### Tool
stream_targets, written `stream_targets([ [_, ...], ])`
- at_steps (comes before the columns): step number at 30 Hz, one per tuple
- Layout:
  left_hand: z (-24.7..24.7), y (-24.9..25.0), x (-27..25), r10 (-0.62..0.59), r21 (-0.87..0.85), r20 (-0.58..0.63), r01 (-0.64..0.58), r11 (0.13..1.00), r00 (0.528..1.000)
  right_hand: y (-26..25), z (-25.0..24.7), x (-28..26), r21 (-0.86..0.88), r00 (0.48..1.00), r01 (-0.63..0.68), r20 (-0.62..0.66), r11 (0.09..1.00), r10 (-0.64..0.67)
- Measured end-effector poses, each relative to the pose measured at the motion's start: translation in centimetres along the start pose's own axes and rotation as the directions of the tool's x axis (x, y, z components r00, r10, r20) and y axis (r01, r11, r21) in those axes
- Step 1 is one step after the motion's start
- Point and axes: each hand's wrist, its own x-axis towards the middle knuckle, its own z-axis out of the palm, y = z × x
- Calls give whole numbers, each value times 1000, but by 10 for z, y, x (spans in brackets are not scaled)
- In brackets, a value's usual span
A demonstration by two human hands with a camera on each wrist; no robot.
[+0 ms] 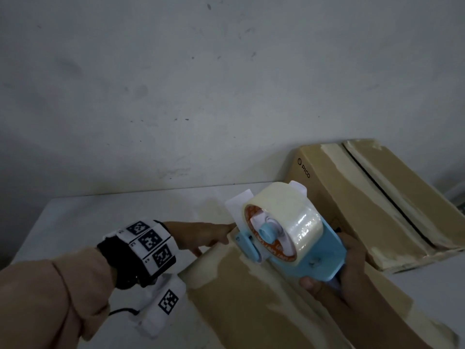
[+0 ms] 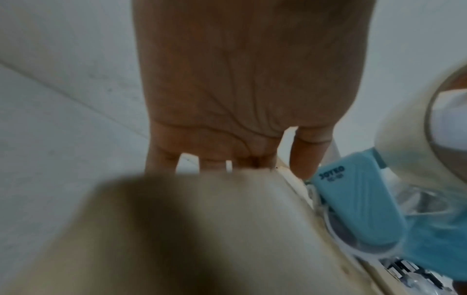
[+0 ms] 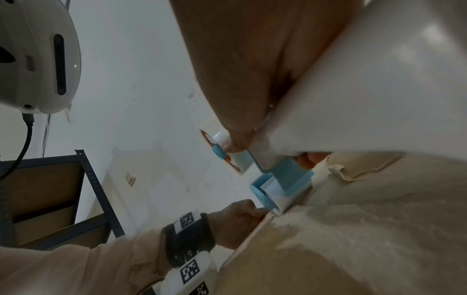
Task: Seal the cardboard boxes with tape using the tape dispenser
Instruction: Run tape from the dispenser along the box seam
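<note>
A blue tape dispenser (image 1: 314, 258) with a roll of clear tape (image 1: 294, 217) stands with its front roller on the far end of the near cardboard box (image 1: 251, 311). My right hand (image 1: 347, 280) grips its handle from behind. My left hand (image 1: 201, 238) reaches in from the left, fingers stretched out to the box's far edge right beside the roller. In the left wrist view the fingers (image 2: 308, 155) run past the box (image 2: 202, 229) edge next to the dispenser (image 2: 359, 203), their tips hidden. The box top shows pale torn strips along its seam.
A second cardboard box (image 1: 339, 197) marked PICO lies at the back right, its centre seam gaping dark. Both boxes rest on a white table (image 1: 100, 215) against a grey wall. In the right wrist view a dark metal shelf (image 3: 96, 189) stands off to the left.
</note>
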Motion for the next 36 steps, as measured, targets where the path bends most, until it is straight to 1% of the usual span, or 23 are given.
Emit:
stream_targets([
  [1, 4, -2, 3, 45, -38, 7, -45, 998, 999, 2, -1, -1, -1, 1000, -15, -1, 1000, 15],
  [2, 10, -4, 6, 119, -97, 3, -118, 988, 993, 3, -1, -3, -12, 1000, -25, 11, 1000, 25],
  [3, 15, -8, 11, 180, -154, -42, -185, 971, 983, 2, 0, -5, -2, 999, -32, 28, 999, 32],
  [4, 20, -11, 18, 236, -216, -124, -258, 942, 964, -3, -1, -5, 43, 999, -43, 35, 998, 42],
  [5, 22, -14, 24, 233, -273, -203, -284, 919, 951, -7, 0, -6, 103, 998, -53, 39, 993, 49],
  [6, 23, -14, 25, 220, -345, -254, -301, 889, 942, -10, -1, -7, 140, 997, -61, 45, 988, 55],
  [8, 22, -18, 27, 188, -454, -174, -248, 856, 967, -18, -1, -6, 179, 995, -85, 69, 980, 74],
  [9, 22, -23, 31, 170, -468, -132, -212, 858, 977, -20, -1, -5, 194, 994, -93, 73, 977, 80],
  [10, 21, -24, 30, 157, -481, -132, -202, 853, 979, -21, -2, -5, 195, 994, -94, 67, 976, 83],
  [13, 19, -23, 29, 104, -459, -124, -151, 876, 987, -19, -2, -6, 148, 996, -59, 73, 987, 49],
  [16, 20, -21, 23, 0, -459, -137, -64, 886, 991, -23, -2, -5, 131, 994, -77, 81, 988, 67],
  [17, 20, -23, 23, -31, -446, -123, -27, 894, 992, -24, -3, -5, 125, 994, -84, 85, 989, 74],
  [19, 22, -23, 20, -53, -432, -140, -13, 902, 989, -25, -4, -4, 143, 988, -130, 105, 981, 116],
  [21, 24, -24, 15, -71, -432, -191, -19, 901, 979, -23, -6, -5, 129, 985, -141, 120, 982, 125],
  [23, 25, -28, 13, -56, -456, -192, -39, 889, 980, -22, -6, -4, 117, 979, -163, 144, 980, 146],
  [26, 29, -40, 4, -78, -462, -256, -51, 886, 964, -21, -4, 2, 119, 948, -257, 223, 959, 226],
  [28, 34, -52, -2, -103, -458, -302, -50, 887, 948, -19, -2, 5, 96, 931, -282, 269, 955, 248],
  [32, 57, -68, -24, -128, -501, -315, -50, 864, 940, -23, 0, 9, 69, 907, -250, 365, 966, 208],
  [34, 72, -70, -31, -137, -509, -358, -70, 858, 924, -28, -3, 8, 50, 900, -210, 399, 976, 173],
  [36, 84, -70, -36, -140, -529, -406, -107, 842, 903, -29, -7, 6, 54, 888, -212, 427, 976, 169],
])
